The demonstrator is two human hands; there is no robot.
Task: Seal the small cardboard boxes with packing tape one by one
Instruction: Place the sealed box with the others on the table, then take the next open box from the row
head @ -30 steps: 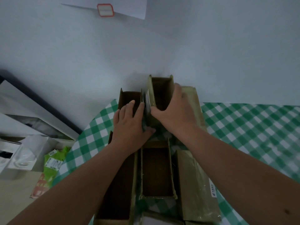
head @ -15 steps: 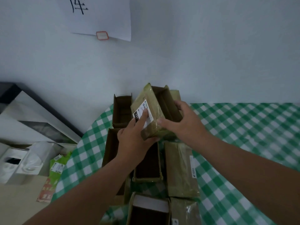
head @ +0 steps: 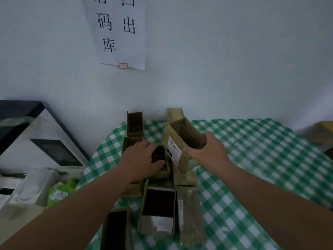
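Several small brown cardboard boxes crowd the left part of the table, some open, some closed. My right hand (head: 207, 150) grips an open box with a white label (head: 180, 139) and holds it tilted above the others. Left of it, my left hand (head: 140, 157) grips the wall of a lower open box (head: 160, 159), thumb across its opening. More open boxes sit at the back (head: 135, 123) and front (head: 158, 206). A closed box (head: 189, 213) lies at the front right. No packing tape is in view.
A green and white checked cloth (head: 252, 150) covers the table. A paper sign (head: 120, 33) hangs on the wall behind. Beyond the table's left edge stand a white appliance (head: 36, 138), a white carton (head: 32, 188) and a green packet (head: 59, 190).
My left hand has let go of the labelled box and dropped onto a lower open box. My right hand alone now holds the labelled box, moved to the right. The view has tilted upward.
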